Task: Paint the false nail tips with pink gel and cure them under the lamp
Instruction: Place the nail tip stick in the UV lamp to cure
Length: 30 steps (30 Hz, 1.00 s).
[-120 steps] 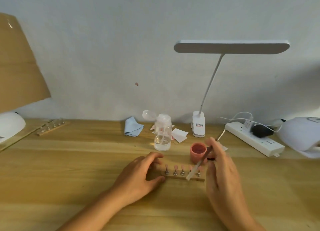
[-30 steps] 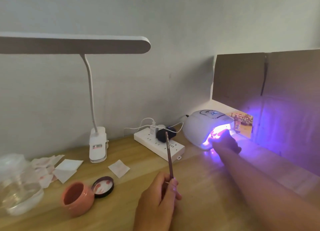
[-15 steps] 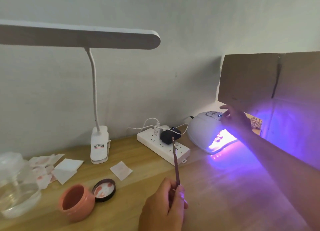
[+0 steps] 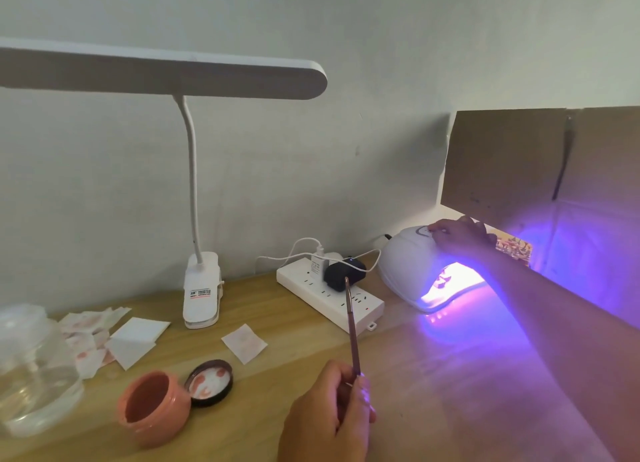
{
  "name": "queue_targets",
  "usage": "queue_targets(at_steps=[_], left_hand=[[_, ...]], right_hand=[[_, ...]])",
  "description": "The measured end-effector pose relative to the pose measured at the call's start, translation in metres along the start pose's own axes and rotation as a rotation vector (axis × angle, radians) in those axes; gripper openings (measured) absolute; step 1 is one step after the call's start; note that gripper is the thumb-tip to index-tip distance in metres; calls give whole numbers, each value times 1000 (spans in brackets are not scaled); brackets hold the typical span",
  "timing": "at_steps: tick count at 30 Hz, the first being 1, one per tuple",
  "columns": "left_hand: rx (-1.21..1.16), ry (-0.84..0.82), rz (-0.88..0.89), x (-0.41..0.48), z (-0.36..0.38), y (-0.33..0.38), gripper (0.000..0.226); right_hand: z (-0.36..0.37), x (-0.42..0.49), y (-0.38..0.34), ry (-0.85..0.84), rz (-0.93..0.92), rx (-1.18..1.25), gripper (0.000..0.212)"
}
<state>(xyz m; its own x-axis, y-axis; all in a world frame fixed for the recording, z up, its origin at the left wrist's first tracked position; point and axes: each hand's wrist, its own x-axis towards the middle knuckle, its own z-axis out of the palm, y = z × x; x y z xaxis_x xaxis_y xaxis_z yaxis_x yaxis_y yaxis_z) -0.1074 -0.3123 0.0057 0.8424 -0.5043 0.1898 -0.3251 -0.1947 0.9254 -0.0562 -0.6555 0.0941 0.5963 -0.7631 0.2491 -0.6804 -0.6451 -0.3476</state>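
Observation:
The white curing lamp [image 4: 405, 264] stands at the back right of the wooden desk, and its mouth glows violet. Pink nail tips [image 4: 445, 279] show faintly inside the glow. My right hand [image 4: 460, 236] rests on top of the lamp, fingertips touching its control panel. Low in the middle, my left hand [image 4: 325, 416] pinches a thin brush [image 4: 351, 326] that points up and away from me. The open pink gel jar [image 4: 152, 409] sits at the lower left, with its black lid [image 4: 209, 382] lying beside it, inside up.
A white power strip [image 4: 332, 295] with plugs and cables lies left of the curing lamp. A clip desk lamp [image 4: 201, 288] stands behind. Used wipes [image 4: 135, 337] and a clear bottle [image 4: 31, 368] lie at the left. Cardboard [image 4: 519, 164] walls off the right.
My right hand came out of the lamp's mouth and moved up onto its top. The nail tips stayed inside the lit lamp. The brush hand barely moved.

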Motion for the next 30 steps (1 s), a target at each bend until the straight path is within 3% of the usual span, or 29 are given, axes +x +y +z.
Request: queue_targets(at_steps=[2, 4, 6, 7, 9, 12, 15, 21, 28, 30], left_hand=[[-1, -2, 1, -1, -1, 1, 17], [-12, -4, -8, -2, -1, 1, 17], [-10, -2, -11, -2, -1, 2, 16], [-5, 0, -10, -2, -1, 2, 16], [1, 1, -10, -3, -1, 3, 16], [-5, -1, -26, -3, -1, 4, 16], [1, -15, -42, -2, -1, 4, 17], [-11, -4, -53, 1, 1, 3, 14], [7, -13, -47, 0, -1, 4, 17], [9, -13, -40, 0, -2, 4, 17]], right_hand=[[-3, -8, 4, 17, -17, 181, 42], [1, -27, 15, 292, -34, 463, 41], [16, -48, 33, 558, 119, 489, 22], [25, -57, 41, 535, 190, 421, 20], [45, -64, 52, 281, 209, 284, 21], [55, -55, 57, 29, 179, 200, 38], [56, -36, 52, -10, 199, 194, 40], [57, -20, 45, -62, 225, 271, 17], [52, -30, 48, 29, 364, 296, 33], [52, -39, 52, 47, 343, 269, 26]])
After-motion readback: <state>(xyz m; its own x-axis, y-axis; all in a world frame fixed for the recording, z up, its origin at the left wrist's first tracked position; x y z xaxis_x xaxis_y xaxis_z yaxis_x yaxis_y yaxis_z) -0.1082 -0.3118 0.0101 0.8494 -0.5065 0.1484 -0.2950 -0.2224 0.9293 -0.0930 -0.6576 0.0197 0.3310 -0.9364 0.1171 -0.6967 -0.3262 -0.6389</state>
